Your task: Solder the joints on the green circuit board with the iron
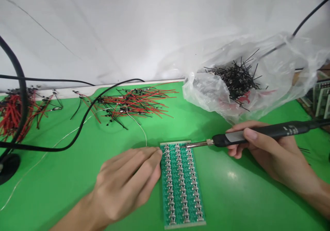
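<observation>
A green circuit board [174, 189] lies on the mat, carrying three long columns of shiny soldered parts. My left hand [129, 183] is at the board's upper left edge, its fingertips pinched on thin solder wire [144, 131]. The wire's free end reaches over the top of the board, and the rest trails away to the left. In my right hand [270, 155] is a black soldering iron [268, 132], held like a pen. Its metal tip points left, at the top of the right column, close to the solder's end.
Red and black wires [136, 100] lie loose behind the board, with another bundle [12, 117] at far left. A clear plastic bag [201, 90] holding black leads stands at back right. Black cables [79, 128] cross the left side of the green mat [227, 196].
</observation>
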{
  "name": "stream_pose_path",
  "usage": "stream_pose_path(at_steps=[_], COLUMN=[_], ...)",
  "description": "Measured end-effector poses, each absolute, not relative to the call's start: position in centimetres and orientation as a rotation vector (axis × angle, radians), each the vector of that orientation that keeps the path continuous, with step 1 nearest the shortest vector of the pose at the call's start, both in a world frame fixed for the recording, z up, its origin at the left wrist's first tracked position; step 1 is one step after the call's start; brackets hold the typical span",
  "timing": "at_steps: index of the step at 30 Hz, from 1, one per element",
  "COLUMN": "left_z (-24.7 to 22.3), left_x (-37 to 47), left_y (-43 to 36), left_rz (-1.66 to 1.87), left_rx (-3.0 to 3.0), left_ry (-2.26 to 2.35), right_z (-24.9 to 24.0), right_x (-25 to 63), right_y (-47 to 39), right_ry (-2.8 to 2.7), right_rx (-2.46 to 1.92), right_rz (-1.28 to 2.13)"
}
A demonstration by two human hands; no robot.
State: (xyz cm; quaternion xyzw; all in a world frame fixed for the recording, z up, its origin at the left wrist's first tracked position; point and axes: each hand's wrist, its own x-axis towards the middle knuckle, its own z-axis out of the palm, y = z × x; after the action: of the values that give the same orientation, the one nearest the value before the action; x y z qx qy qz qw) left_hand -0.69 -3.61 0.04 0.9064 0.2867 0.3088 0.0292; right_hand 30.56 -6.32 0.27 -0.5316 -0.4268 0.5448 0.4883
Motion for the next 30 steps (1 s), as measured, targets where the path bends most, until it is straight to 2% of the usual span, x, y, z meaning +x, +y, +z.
stream_pose_path(at_steps=[30], left_z=[0.31], left_x=[-0.52], left_y=[-3.46], left_rz=[0.924], left_rx=[2.907], left_ry=[0.85], right_z=[0.22], right_x=[30.56], right_y=[-6.41], right_ry=[-1.054], right_rx=[-1.325], right_rz=[1.286])
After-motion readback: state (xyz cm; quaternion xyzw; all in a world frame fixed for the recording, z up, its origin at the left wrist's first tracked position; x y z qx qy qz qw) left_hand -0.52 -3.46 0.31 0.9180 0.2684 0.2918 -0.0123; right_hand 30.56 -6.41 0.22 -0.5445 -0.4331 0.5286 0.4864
